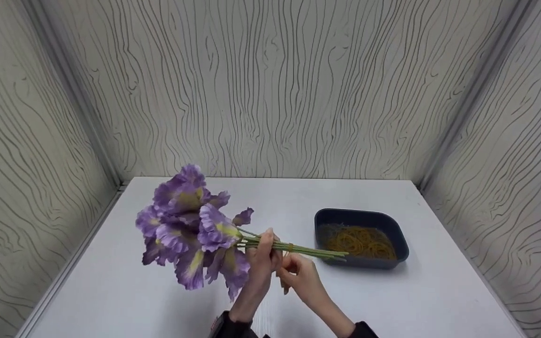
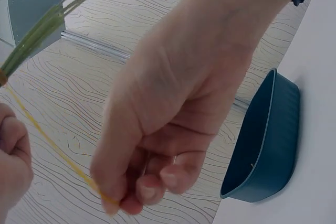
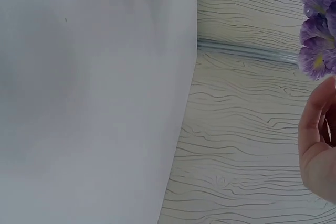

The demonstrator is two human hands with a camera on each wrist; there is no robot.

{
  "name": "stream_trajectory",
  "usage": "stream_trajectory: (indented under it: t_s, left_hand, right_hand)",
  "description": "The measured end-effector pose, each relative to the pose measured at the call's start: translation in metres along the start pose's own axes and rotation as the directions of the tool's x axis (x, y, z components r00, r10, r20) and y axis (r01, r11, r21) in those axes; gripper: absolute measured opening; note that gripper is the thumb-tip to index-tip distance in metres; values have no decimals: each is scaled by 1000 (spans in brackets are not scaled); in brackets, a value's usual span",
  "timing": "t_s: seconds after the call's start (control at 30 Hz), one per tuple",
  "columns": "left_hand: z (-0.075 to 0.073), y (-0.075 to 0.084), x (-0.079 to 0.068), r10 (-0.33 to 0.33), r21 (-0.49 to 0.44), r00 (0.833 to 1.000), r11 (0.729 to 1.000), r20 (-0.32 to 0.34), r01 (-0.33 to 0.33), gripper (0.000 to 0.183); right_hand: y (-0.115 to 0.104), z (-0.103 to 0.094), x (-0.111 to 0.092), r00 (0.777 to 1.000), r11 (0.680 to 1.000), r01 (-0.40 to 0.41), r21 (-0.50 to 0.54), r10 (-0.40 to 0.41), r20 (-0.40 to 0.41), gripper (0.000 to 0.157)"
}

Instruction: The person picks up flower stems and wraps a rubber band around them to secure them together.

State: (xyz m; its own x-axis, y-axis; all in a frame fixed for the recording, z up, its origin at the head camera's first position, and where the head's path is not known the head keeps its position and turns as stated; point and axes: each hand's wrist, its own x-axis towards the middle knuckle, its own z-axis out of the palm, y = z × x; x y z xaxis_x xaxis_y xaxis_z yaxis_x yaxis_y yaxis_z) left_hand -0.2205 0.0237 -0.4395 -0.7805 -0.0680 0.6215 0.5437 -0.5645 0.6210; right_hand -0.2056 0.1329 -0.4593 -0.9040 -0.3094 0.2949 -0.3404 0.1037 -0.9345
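A bunch of purple irises lies sideways above the table, blooms to the left and green stems to the right. My left hand grips the stems just below the blooms. A rubber band circles the stems right of that hand. In the left wrist view, part of the yellow band is stretched taut away from the stems, its end pinched between the thumb and finger of my right hand. Some blooms show at the right edge of the right wrist view, above a partly cropped hand.
A dark blue tray stands on the white table to the right, behind the stem ends. Many loose rubber bands lie in it. Panels with a wood-grain pattern enclose the table at the back and both sides.
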Motion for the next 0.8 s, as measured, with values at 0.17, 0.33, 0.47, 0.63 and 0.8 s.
stream_trajectory:
  t_s: [0.17,0.33,0.47,0.63,0.8]
  left_hand:
    - [-4,-10,2,124,1,987,992,-106,-125,32]
    - [-10,-7,2,38,84,974,996,-222,-20,32]
    - [-9,11,2,-92,185,949,971,-301,152,32]
    - [-19,11,0,-84,288,944,940,-321,181,35]
    - [-48,-17,-3,79,393,980,919,-182,-1,37]
  right_hand:
    - [-8,14,-5,1000,999,-15,29,14,27,11]
    - [-20,22,-17,1000,1000,26,-7,-26,-7,12]
    - [-30,24,-25,985,986,163,-42,-165,-51,17]
    - [-43,22,-30,922,932,331,-147,-352,-158,26]
    - [-56,7,-29,854,892,402,-208,-447,-268,27]
